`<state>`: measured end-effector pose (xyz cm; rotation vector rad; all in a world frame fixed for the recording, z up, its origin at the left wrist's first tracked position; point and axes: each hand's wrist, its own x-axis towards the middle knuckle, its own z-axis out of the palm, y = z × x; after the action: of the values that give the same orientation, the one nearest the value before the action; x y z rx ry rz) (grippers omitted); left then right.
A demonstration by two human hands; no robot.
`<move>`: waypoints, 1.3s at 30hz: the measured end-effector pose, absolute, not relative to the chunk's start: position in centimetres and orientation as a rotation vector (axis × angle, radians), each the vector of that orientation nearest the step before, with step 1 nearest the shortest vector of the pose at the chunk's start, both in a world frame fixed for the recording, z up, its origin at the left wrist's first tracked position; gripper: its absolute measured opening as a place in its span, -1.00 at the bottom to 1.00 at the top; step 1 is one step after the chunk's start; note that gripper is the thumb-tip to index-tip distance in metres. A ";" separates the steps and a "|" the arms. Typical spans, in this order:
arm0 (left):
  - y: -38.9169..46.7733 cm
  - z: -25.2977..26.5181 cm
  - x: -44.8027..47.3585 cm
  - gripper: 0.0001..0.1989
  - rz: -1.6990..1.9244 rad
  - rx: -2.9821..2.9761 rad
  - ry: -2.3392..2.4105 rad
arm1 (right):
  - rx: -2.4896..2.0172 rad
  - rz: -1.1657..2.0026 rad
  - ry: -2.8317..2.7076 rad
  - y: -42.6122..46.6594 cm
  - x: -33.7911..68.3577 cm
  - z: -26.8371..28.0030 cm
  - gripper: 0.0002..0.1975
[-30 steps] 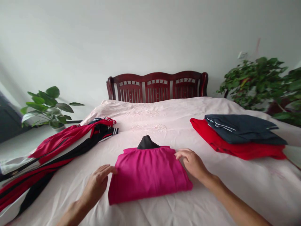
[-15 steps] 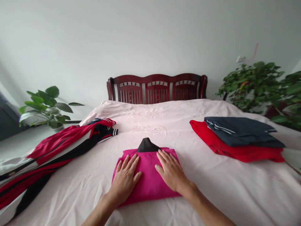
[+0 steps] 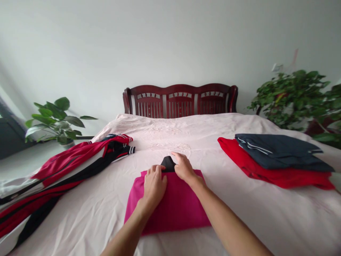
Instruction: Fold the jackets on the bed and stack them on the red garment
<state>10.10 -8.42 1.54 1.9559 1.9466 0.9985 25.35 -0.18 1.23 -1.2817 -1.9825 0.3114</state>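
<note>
A folded magenta garment (image 3: 178, 206) lies on the pale pink bedsheet directly in front of me, its black collar (image 3: 168, 163) standing up at the far edge. My left hand (image 3: 155, 183) rests on the garment's top, left of the collar, fingers bent over the far edge and thumb apart. At the collar's right side is my right hand (image 3: 183, 167); its index finger stretches past the collar, and the other fingers are bent and partly hidden. Both hands touch the garment, but neither shows a clear grip.
Folded red clothing (image 3: 266, 174) under folded dark blue clothing (image 3: 277, 149) lies to the right. Unfolded red, white and black jackets (image 3: 71, 167) spread along the left. A dark wooden headboard (image 3: 179, 101) stands behind the bed (image 3: 202, 131). Potted plants (image 3: 57, 121) flank it.
Both hands were flat on the garment, spread apart. They have moved inward and away from me to the collar, which now looks narrower between them.
</note>
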 end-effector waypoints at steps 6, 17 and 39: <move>-4.3 -0.7 10.0 -0.48 1.162 1.692 1.803 | -1.221 0.410 -2.023 1.7 24.5 0.1 -0.44; -0.7 2.3 5.8 -0.44 0.735 1.849 1.096 | -0.774 0.264 -2.280 -1.3 25.6 4.1 -0.45; 0.2 2.1 4.4 -0.82 0.674 1.966 1.112 | -0.610 -0.029 -2.749 2.8 30.3 6.8 -0.85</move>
<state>4.43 0.23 2.14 1.9659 1.1116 0.6743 30.29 2.78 6.77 -0.6100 -2.7487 -0.0289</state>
